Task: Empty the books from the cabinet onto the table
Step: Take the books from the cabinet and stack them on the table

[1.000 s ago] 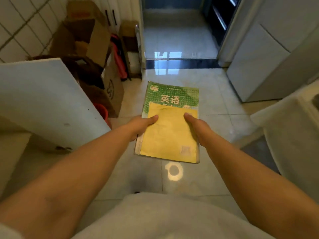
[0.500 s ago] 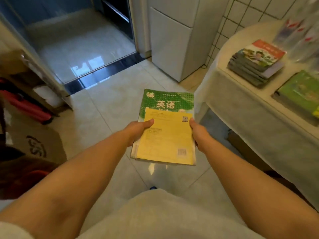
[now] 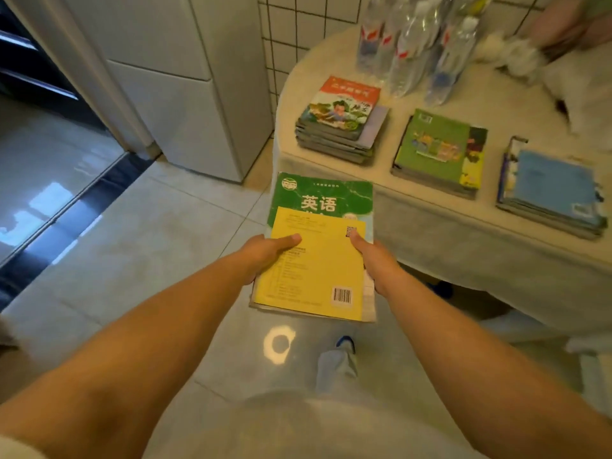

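Green book [image 3: 323,197] half covered by yellow booklet [image 3: 314,276]; fingers of both hands hidden underneath. Bottles [image 3: 414,44] blurred, tops cut off. Blue stack [image 3: 553,193] smeared.

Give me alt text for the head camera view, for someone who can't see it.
Both hands, left hand and right hand, carry a yellow book atop a green book toward a cloth-covered table holding three book stacks and water bottles.
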